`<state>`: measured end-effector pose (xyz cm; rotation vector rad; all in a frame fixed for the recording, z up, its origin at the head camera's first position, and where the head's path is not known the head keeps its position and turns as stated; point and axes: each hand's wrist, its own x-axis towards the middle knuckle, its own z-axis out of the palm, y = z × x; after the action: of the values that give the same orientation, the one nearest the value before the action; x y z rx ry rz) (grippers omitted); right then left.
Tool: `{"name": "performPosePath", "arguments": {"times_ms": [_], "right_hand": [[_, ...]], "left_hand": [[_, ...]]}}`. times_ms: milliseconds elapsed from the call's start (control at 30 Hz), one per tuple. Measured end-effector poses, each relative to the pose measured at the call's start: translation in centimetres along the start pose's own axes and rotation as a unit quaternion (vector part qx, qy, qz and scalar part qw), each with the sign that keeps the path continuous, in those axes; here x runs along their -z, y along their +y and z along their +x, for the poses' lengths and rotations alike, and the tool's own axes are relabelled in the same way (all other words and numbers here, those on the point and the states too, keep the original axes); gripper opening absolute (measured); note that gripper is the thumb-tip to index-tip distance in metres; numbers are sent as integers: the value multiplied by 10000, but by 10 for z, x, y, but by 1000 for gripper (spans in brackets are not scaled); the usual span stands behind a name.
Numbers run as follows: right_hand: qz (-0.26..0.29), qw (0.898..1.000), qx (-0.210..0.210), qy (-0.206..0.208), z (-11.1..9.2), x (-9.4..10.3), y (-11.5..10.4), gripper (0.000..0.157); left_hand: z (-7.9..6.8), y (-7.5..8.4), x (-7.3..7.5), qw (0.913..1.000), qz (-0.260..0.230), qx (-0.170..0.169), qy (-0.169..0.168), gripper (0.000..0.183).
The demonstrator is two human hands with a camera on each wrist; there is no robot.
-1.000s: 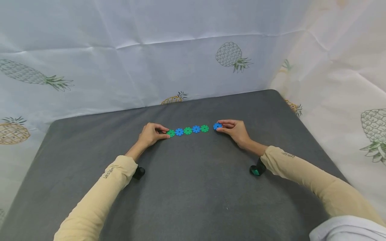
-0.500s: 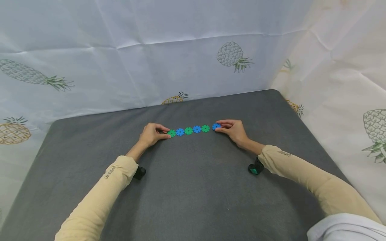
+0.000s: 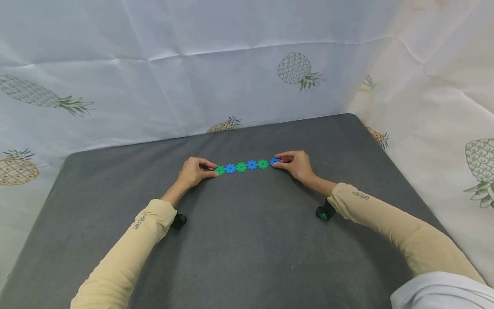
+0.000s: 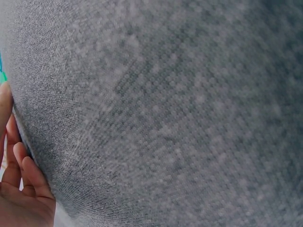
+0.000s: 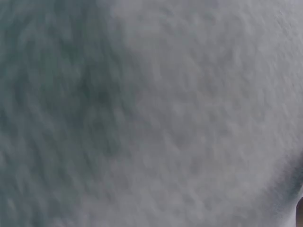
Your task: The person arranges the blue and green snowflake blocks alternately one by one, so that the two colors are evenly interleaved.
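Observation:
A row of flat notched discs, alternating green and blue, lies across the dark cloth in the head view, with a green disc (image 3: 241,167) in its middle. At the left end, my left hand (image 3: 191,172) pinches the end green disc (image 3: 219,170) between thumb and fingers. My right hand (image 3: 300,166) holds a separate blue disc (image 3: 275,162), partly covered by the fingers, just right of the row's right-end green disc (image 3: 263,164). A narrow gap shows between those two. The left wrist view catches the left fingers (image 4: 33,177) at its edge.
Dark grey cloth covers the table (image 3: 239,240). A white pineapple-print curtain (image 3: 216,77) hangs along its back edge and down the right side. Black wrist devices (image 3: 325,212) sit under both forearms.
My right hand has moved slightly left with its blue disc, narrowing the gap to the row. The left hand stays on the left-end green disc.

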<state>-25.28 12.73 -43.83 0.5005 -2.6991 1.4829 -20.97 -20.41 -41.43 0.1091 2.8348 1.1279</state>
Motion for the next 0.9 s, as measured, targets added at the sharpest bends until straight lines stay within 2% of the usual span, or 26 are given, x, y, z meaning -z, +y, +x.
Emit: {"name": "performPosePath", "arguments": {"times_ms": [400,900], "right_hand": [[-176,9995,39,-253,-1,2,-2,30],[112,9988,-285,-375,0,3,-7,34]], "left_hand": [[-1,0,0,10000,-17,-26,-20,26],[-2,2,1,10000,-43,-70,-8,25]]}}
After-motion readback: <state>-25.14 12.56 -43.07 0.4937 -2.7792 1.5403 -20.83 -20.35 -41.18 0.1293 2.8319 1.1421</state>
